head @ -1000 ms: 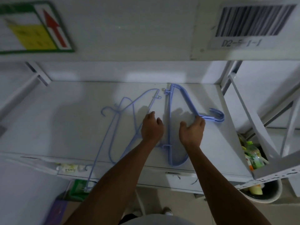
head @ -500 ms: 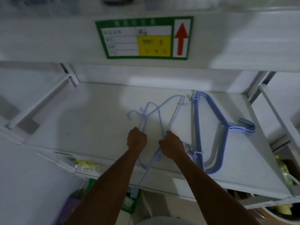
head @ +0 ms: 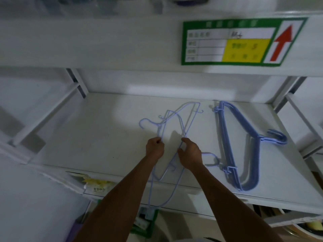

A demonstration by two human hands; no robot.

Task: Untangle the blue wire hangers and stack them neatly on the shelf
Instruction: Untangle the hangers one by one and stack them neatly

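Several stacked hangers [head: 226,142] beside tangle [head: 182,131], green label [head: 227,42] above

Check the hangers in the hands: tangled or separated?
Tangled: the loose hangers cross one another at several spots, wires interlaced, while the left hand and right hand each grip one wire.

Label [head: 241,41]: print blurred, unreadable.
Objects on top shelf [head: 188,0]: smeared, cut by upper edge, unidentifiable.
Tangled hangers [head: 174,123]: wire count unclear. Lower loops pass behind left hand [head: 154,148], right hand [head: 190,154] and forearms.
Fingertips of both hands curl out of sight. Exact hold on wires only partly visible.
Stacked hangers [head: 234,142]: bars overlap, number unclear.
Yellow packet [head: 97,184]: text too small.
Green box [head: 148,226]: mostly hidden under shelf [head: 87,137] and arms.
Bin [head: 297,229]: cut by bottom edge, contents unclear.
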